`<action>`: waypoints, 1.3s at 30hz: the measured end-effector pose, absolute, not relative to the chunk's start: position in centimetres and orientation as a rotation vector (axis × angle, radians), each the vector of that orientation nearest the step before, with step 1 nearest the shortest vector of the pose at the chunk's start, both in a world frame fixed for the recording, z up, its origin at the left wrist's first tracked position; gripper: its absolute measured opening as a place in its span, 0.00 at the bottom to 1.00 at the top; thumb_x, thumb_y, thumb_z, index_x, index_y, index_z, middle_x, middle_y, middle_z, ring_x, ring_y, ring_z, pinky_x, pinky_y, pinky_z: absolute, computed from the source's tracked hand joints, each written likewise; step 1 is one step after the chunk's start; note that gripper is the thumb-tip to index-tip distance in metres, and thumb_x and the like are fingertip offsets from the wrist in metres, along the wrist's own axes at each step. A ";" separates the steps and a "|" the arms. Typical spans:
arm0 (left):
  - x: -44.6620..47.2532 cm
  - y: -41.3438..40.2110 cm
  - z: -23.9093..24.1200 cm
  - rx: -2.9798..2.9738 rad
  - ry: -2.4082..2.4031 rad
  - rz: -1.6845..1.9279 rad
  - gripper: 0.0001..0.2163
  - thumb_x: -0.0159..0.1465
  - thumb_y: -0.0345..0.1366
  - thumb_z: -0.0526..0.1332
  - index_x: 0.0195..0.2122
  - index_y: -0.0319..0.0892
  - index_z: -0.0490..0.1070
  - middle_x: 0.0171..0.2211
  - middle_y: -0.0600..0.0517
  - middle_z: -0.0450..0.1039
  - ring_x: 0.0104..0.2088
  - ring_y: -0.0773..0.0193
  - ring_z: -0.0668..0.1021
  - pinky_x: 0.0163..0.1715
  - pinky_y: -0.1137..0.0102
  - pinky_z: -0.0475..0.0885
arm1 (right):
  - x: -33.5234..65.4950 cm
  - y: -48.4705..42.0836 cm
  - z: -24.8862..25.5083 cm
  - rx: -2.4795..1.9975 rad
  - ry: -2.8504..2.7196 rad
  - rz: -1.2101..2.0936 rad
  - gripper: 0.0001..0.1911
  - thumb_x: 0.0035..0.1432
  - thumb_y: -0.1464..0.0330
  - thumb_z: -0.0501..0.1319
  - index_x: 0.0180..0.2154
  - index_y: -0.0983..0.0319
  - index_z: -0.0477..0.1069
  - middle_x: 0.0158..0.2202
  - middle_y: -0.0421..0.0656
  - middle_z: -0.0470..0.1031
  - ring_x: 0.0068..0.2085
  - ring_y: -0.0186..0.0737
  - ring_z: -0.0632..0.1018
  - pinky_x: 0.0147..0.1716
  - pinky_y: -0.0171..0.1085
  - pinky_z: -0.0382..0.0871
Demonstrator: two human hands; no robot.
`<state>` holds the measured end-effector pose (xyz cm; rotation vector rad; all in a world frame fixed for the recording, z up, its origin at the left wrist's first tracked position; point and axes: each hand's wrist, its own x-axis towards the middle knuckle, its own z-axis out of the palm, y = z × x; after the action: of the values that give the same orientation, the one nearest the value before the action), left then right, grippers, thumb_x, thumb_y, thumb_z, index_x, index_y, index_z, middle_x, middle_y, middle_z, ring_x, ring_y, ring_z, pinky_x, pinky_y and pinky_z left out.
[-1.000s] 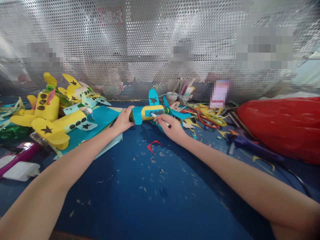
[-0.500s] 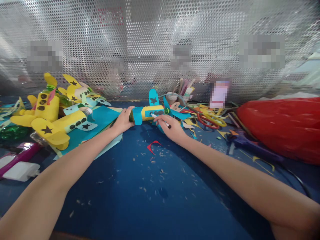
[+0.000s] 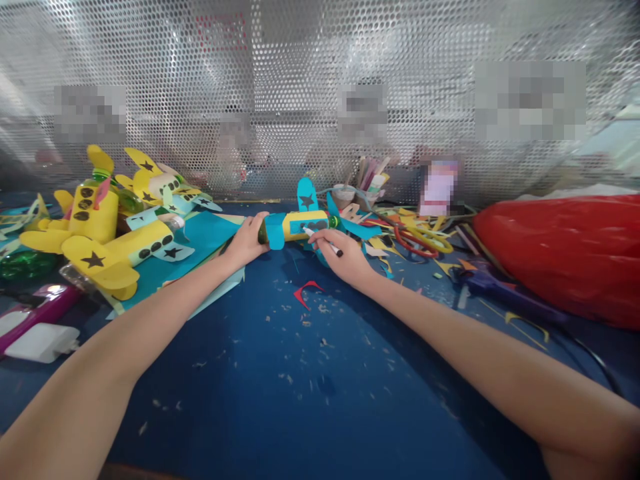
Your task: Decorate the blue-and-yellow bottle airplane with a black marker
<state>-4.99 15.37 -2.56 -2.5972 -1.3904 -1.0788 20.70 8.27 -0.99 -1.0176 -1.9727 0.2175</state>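
A toy plane made from a bottle (image 3: pixel 295 217) lies sideways before me, wrapped in yellow and blue paper, with a black star on its upright blue wing (image 3: pixel 305 193). My left hand (image 3: pixel 249 238) grips its tail end at the left. In my right hand (image 3: pixel 345 255) is a marker (image 3: pixel 330 247) with a white barrel and black end, its tip at the blue strip on the bottle's side. Dark ovals show on that strip near the green cap (image 3: pixel 333 222). My right fingers partly cover the lower wing.
Several finished bottle planes (image 3: pixel 115 250) and blue paper sheets (image 3: pixel 207 233) lie left. Scissors (image 3: pixel 423 240), paper scraps and cups of sticks (image 3: pixel 345 193) are behind right. A red bag (image 3: pixel 565 253) and purple glue gun (image 3: pixel 510 290) sit right. A perforated metal panel (image 3: pixel 300 87) stands behind.
Almost nothing differs. Both hands, the bottle plane and the marker keep their places, with at most a tiny shift of the marker tip.
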 end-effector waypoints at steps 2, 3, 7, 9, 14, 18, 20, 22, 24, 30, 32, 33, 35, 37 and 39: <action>-5.0 15.4 -2.6 -2.596 -1.386 -1.077 0.35 0.51 0.29 0.70 0.60 0.42 0.59 0.56 0.43 0.69 0.52 0.48 0.73 0.54 0.53 0.70 | 20.7 8.3 -1.0 -1.032 -1.955 0.212 0.13 0.65 0.67 0.51 0.35 0.58 0.74 0.32 0.45 0.76 0.37 0.43 0.75 0.34 0.41 0.68; -5.0 15.4 -2.6 -2.594 -1.386 -1.077 0.35 0.51 0.29 0.70 0.60 0.42 0.59 0.56 0.42 0.69 0.52 0.48 0.73 0.54 0.53 0.70 | 20.7 8.2 -1.0 -1.037 -1.950 0.209 0.13 0.65 0.67 0.51 0.35 0.58 0.74 0.32 0.45 0.76 0.37 0.43 0.75 0.34 0.41 0.68; -4.9 15.4 -2.5 -2.598 -1.390 -1.066 0.35 0.52 0.29 0.70 0.60 0.41 0.59 0.57 0.41 0.68 0.53 0.48 0.73 0.54 0.54 0.69 | 20.7 8.2 -1.0 -1.027 -1.964 0.206 0.13 0.65 0.67 0.51 0.35 0.58 0.74 0.32 0.45 0.77 0.37 0.43 0.75 0.34 0.41 0.68; -4.9 15.3 -2.5 -2.599 -1.389 -1.066 0.35 0.52 0.29 0.70 0.60 0.41 0.59 0.57 0.41 0.68 0.53 0.47 0.73 0.55 0.54 0.69 | 20.7 8.2 -0.9 -1.022 -1.975 0.207 0.13 0.65 0.67 0.51 0.35 0.58 0.74 0.32 0.45 0.77 0.37 0.44 0.76 0.33 0.40 0.68; -4.9 15.3 -2.5 -2.587 -1.390 -1.078 0.34 0.52 0.30 0.70 0.60 0.42 0.59 0.57 0.42 0.69 0.53 0.47 0.73 0.55 0.53 0.69 | 20.7 8.2 -1.0 -1.074 -1.935 0.173 0.13 0.64 0.67 0.51 0.36 0.58 0.74 0.32 0.45 0.77 0.37 0.44 0.76 0.34 0.40 0.68; -4.9 15.3 -2.5 -2.584 -1.387 -1.080 0.34 0.52 0.30 0.70 0.60 0.42 0.60 0.56 0.43 0.69 0.53 0.47 0.73 0.55 0.53 0.69 | 20.7 8.3 -1.0 -1.082 -1.942 0.177 0.12 0.64 0.68 0.51 0.35 0.58 0.74 0.32 0.45 0.77 0.37 0.44 0.76 0.33 0.39 0.67; -4.9 15.3 -2.5 -2.586 -1.392 -1.074 0.34 0.52 0.30 0.70 0.60 0.42 0.60 0.57 0.42 0.69 0.53 0.47 0.73 0.55 0.53 0.69 | 20.8 8.3 -1.0 -1.085 -1.944 0.185 0.12 0.64 0.67 0.51 0.36 0.58 0.74 0.32 0.45 0.77 0.37 0.44 0.76 0.33 0.39 0.67; -4.9 15.2 -2.4 -2.593 -1.398 -1.062 0.34 0.52 0.30 0.70 0.60 0.41 0.59 0.57 0.41 0.68 0.53 0.47 0.73 0.55 0.53 0.69 | 20.7 8.3 -1.0 -1.091 -1.940 0.195 0.13 0.65 0.67 0.51 0.36 0.58 0.74 0.32 0.45 0.76 0.37 0.44 0.75 0.33 0.39 0.67; -4.9 15.2 -2.4 -2.601 -1.400 -1.056 0.34 0.52 0.30 0.70 0.60 0.41 0.59 0.58 0.41 0.68 0.53 0.47 0.73 0.55 0.52 0.69 | 20.7 8.2 -1.0 -1.094 -1.936 0.202 0.13 0.65 0.67 0.51 0.36 0.58 0.74 0.32 0.45 0.76 0.37 0.44 0.75 0.33 0.39 0.67; -4.9 15.3 -2.5 -2.594 -1.398 -1.083 0.34 0.52 0.29 0.70 0.60 0.42 0.60 0.56 0.42 0.69 0.53 0.47 0.73 0.54 0.53 0.69 | 20.7 8.3 -0.9 -1.065 -1.939 0.190 0.12 0.65 0.67 0.51 0.36 0.58 0.73 0.32 0.44 0.76 0.37 0.44 0.75 0.34 0.40 0.68; -4.9 15.3 -2.5 -2.595 -1.385 -1.093 0.34 0.52 0.30 0.70 0.59 0.43 0.60 0.56 0.43 0.69 0.53 0.47 0.73 0.54 0.52 0.70 | 20.7 8.4 -1.0 -1.057 -1.946 0.187 0.12 0.65 0.67 0.51 0.36 0.58 0.73 0.32 0.44 0.77 0.37 0.44 0.75 0.34 0.40 0.68; -4.9 15.4 -2.6 -2.597 -1.379 -1.095 0.34 0.52 0.31 0.70 0.59 0.44 0.60 0.56 0.43 0.69 0.52 0.47 0.73 0.54 0.52 0.70 | 20.7 8.4 -1.0 -1.058 -1.947 0.187 0.12 0.65 0.67 0.51 0.36 0.58 0.73 0.32 0.44 0.76 0.37 0.43 0.75 0.34 0.40 0.68; -5.0 15.4 -2.6 -2.601 -1.377 -1.093 0.34 0.52 0.31 0.69 0.59 0.44 0.60 0.56 0.43 0.69 0.52 0.47 0.73 0.53 0.52 0.70 | 20.7 8.4 -1.0 -1.068 -1.945 0.187 0.12 0.65 0.67 0.51 0.36 0.58 0.74 0.32 0.44 0.76 0.37 0.43 0.75 0.34 0.39 0.68; -5.0 15.4 -2.6 -2.604 -1.383 -1.088 0.34 0.52 0.30 0.69 0.60 0.44 0.60 0.56 0.43 0.69 0.53 0.46 0.73 0.54 0.52 0.70 | 20.8 8.4 -1.0 -1.081 -1.942 0.188 0.12 0.65 0.67 0.51 0.36 0.58 0.74 0.32 0.44 0.76 0.37 0.43 0.75 0.34 0.39 0.67; -5.0 15.4 -2.6 -2.603 -1.384 -1.088 0.34 0.51 0.29 0.69 0.60 0.43 0.60 0.57 0.42 0.69 0.53 0.46 0.73 0.54 0.52 0.70 | 20.8 8.3 -1.0 -1.086 -1.938 0.187 0.12 0.65 0.67 0.51 0.36 0.58 0.74 0.32 0.44 0.76 0.37 0.44 0.76 0.34 0.39 0.67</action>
<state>-4.97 15.43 -2.61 -2.6032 -1.3839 -1.0882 20.75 8.34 -1.02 -1.0857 -1.9379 0.1866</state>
